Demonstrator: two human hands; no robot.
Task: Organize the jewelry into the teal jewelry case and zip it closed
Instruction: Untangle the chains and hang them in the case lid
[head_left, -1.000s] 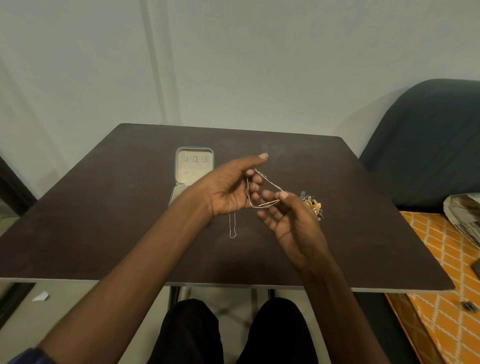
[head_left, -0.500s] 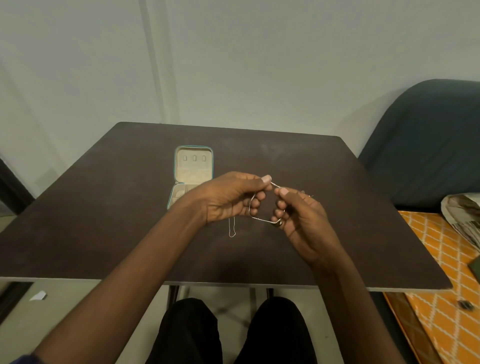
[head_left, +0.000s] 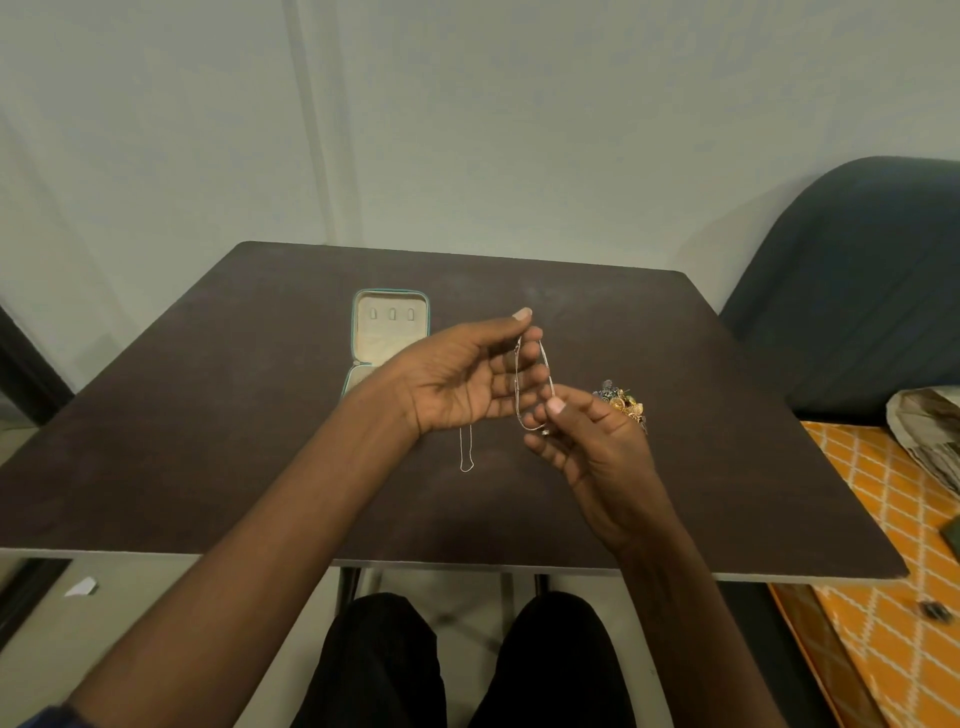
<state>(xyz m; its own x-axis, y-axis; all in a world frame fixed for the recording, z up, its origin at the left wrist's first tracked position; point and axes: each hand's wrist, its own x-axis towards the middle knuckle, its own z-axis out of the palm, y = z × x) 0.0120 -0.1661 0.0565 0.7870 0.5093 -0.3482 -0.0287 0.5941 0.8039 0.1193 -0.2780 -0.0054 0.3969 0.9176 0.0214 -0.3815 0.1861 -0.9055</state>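
No legible writing or brand on any item. Dark brown surface against a pale wall; dark chair and orange patterned mat at right. Teal jewelry case lies open, far centre-left, cream lining with three slots. Left hand pinches the top of a silver chain loop; right hand pinches its lower end. Second thin chain lies on the surface beneath. Gold jewelry pile sits just behind the right hand.

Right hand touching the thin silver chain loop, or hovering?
Touching. In the head view the right hand pinches the bottom of the thin silver chain loop between thumb and fingertips; the left hand holds its top.
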